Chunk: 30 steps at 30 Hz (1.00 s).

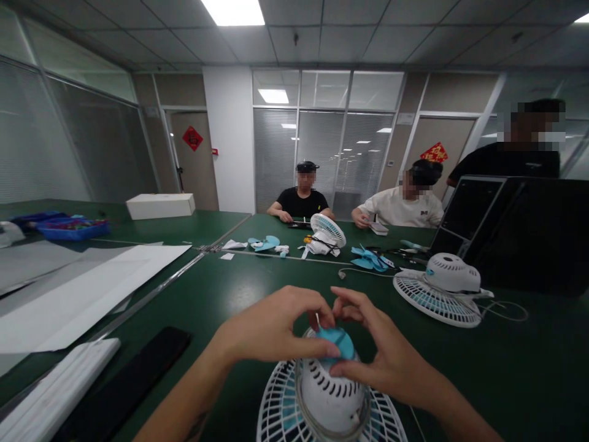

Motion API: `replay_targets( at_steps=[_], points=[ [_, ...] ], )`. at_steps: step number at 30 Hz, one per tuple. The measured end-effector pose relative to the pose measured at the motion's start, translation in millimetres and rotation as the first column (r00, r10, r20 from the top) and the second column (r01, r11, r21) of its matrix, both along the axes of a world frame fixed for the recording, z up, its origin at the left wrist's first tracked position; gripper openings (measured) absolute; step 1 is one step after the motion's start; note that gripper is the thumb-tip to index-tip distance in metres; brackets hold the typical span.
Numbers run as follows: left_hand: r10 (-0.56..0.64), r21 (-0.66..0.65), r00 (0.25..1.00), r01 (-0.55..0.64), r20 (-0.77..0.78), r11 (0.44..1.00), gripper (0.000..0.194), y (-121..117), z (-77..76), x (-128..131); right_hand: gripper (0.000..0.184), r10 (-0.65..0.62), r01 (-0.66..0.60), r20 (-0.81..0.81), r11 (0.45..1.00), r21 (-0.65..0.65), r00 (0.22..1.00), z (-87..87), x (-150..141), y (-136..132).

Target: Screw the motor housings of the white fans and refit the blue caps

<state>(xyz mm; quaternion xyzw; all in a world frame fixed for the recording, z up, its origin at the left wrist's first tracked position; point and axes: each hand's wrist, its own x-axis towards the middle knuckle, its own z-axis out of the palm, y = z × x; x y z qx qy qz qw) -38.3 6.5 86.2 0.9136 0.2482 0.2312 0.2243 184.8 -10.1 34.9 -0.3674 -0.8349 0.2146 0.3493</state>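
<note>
A white fan (335,399) lies face down on the table in front of me, its grille below and its slotted motor housing on top. Over the housing is a round light-blue cap (339,342). My left hand (280,325) is closed on this cap, with the thumb on its near side and the fingers curled over the far side. On the other side, my right hand (377,344) curves around the cap with fingers apart. Its thumb lies by the cap's near lower edge, while the index finger is raised close to my left fingertips.
Another white fan (437,294) lies to the right, near a black computer case (519,233). Across the table are a tilted fan (326,236) and blue blades (370,258). Left are white sheets (115,288), a black slab (133,374) and a blue tray (73,228). Other people are opposite.
</note>
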Motion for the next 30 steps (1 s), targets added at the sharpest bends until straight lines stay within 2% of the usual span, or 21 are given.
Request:
replay_targets(
  at_steps=[5, 11, 14, 17, 20, 25, 30],
  points=[
    [0.001, 0.01, 0.993, 0.001, -0.12, 1.0, 0.025, 1, -6.8, 12, 0.089, 0.051, -0.058, -0.076, 0.995, -0.083, 0.996, -4.7, 4, 4],
    [0.025, 0.012, 0.989, -0.024, -0.143, 1.0, 0.016, 0, -6.1, 15, 0.1, 0.078, -0.108, -0.188, 0.981, -0.158, 0.979, -7.3, 6, 10],
    [0.004, 0.012, 0.995, -0.003, -0.1, 1.0, 0.014, -1, -5.5, 15, 0.104, 0.13, -0.15, -0.09, 0.953, -0.263, 0.987, -3.1, 10, 12],
    [0.006, 0.005, 0.999, -0.006, -0.048, 1.0, 0.016, -1, -6.1, 15, 0.096, 0.208, -0.193, 0.003, 0.916, -0.353, 0.978, 3.1, 12, 12],
    [0.006, -0.01, 0.999, -0.006, -0.041, 1.0, 0.016, -1, -6.2, 15, 0.089, 0.229, -0.218, -0.012, 0.907, -0.361, 0.973, 6.6, 14, 11],
    [-0.033, -0.051, 0.998, 0.03, -0.062, 0.998, 0.016, 0, -4.8, 15, 0.09, 0.231, -0.221, -0.019, 0.901, -0.374, 0.973, 5.1, 14, 11],
    [-0.009, -0.01, 0.997, 0.008, -0.08, 1.0, 0.019, -2, -7.3, 17, 0.087, 0.239, -0.23, -0.019, 0.903, -0.364, 0.971, 6.2, 14, 12]
  ],
)
